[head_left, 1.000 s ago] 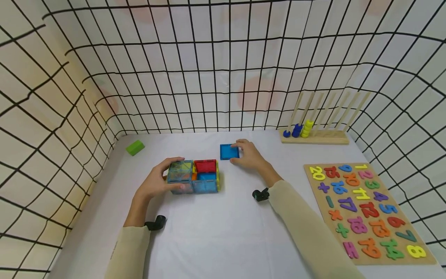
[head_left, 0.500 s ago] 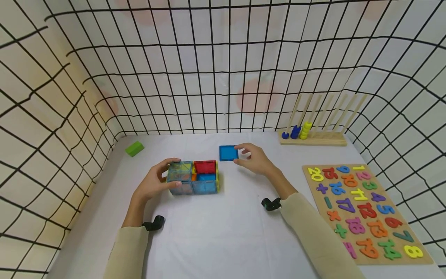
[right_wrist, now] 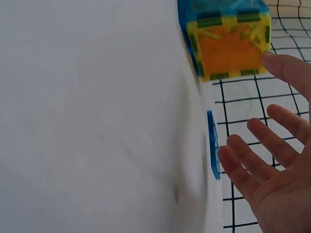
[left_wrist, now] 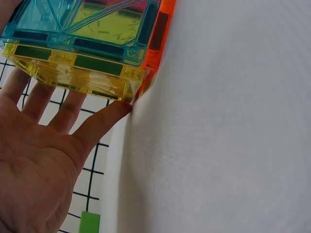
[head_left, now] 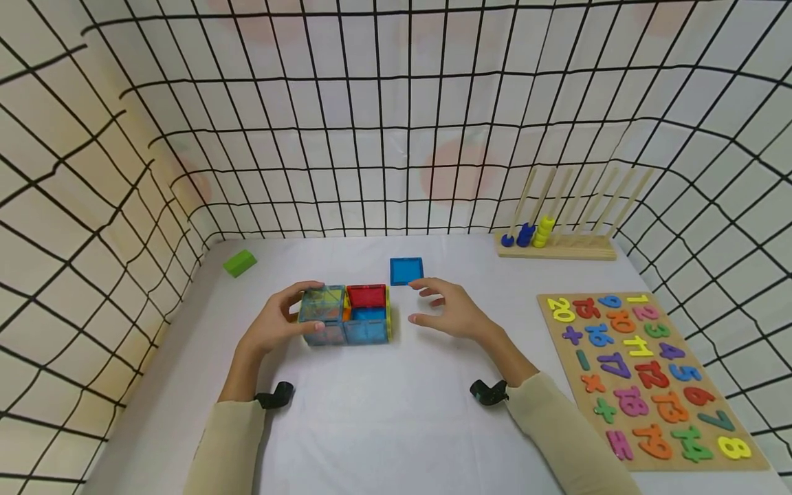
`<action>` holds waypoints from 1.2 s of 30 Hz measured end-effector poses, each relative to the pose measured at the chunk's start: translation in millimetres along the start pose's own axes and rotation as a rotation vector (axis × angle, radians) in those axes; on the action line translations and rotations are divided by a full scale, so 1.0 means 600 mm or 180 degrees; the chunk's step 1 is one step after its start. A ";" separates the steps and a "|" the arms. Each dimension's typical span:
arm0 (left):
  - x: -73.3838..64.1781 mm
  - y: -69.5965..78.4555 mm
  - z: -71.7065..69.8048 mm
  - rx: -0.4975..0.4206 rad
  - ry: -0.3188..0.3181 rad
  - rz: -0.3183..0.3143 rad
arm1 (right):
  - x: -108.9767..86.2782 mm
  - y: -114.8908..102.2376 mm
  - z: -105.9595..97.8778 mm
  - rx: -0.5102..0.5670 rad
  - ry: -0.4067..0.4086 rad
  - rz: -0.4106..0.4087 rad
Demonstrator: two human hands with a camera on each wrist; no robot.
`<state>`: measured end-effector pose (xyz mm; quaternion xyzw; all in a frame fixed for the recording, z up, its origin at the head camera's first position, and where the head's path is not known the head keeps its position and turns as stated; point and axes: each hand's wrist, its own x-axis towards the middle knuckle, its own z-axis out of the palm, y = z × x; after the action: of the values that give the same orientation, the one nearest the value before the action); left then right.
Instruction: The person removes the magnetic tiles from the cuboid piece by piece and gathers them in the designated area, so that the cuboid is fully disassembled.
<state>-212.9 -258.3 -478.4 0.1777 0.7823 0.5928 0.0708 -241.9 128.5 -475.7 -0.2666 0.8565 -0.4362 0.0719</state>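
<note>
A two-compartment box of translucent magnetic tiles [head_left: 365,331] stands on the white cloth. Its left half is topped by a light blue tile [head_left: 323,302]; the right half is uncovered, showing a red back wall and a blue floor. My left hand [head_left: 272,324] grips the left end, thumb at the front and fingers behind, beside a yellow tile wall [left_wrist: 73,73] in the left wrist view. Off the box's right end, my right hand [head_left: 454,311] holds nothing, its fingers spread and slightly bent. Just behind its fingertips, a square blue magnetic tile [head_left: 405,271] lies flat.
A green block [head_left: 239,262] lies at the back left. At the back right stands a wooden peg rack [head_left: 581,247] with blue and yellow beads. A number puzzle board [head_left: 563,357] covers the right side. Black-grid cloth walls [head_left: 371,137] enclose the table's back and sides.
My right hand has let go of the flat blue tile and drawn back toward the front, beside the box's right end. My left hand keeps its hold on the box.
</note>
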 end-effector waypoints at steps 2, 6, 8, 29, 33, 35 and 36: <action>0.001 0.000 0.000 0.0013 0.0002 0.0012 | -0.004 -0.004 0.008 0.0052 -0.0024 0.0020; 0.001 0.000 0.001 0.0030 -0.0002 0.0017 | -0.008 -0.012 0.020 0.0195 -0.0042 0.0025; 0.001 0.000 0.000 0.0030 -0.0006 0.0022 | -0.009 -0.015 0.025 0.0261 -0.0027 0.0008; 0.001 -0.003 -0.003 -0.0059 -0.0070 0.0030 | 0.004 -0.018 0.049 0.0546 -0.0125 -0.0086; 0.001 -0.004 -0.003 -0.0070 -0.0080 0.0022 | 0.008 -0.016 0.053 0.0606 -0.0154 -0.0154; 0.001 -0.004 -0.004 -0.0074 -0.0078 0.0022 | 0.009 -0.015 0.056 0.0641 -0.0139 -0.0197; 0.001 -0.005 -0.003 -0.0080 -0.0077 0.0022 | 0.010 -0.014 0.058 0.0652 -0.0140 -0.0216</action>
<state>-214.4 -260.7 -480.4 0.1865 0.7733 0.6007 0.0805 -231.4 96.5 -489.6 -0.2962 0.7961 -0.5176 0.1027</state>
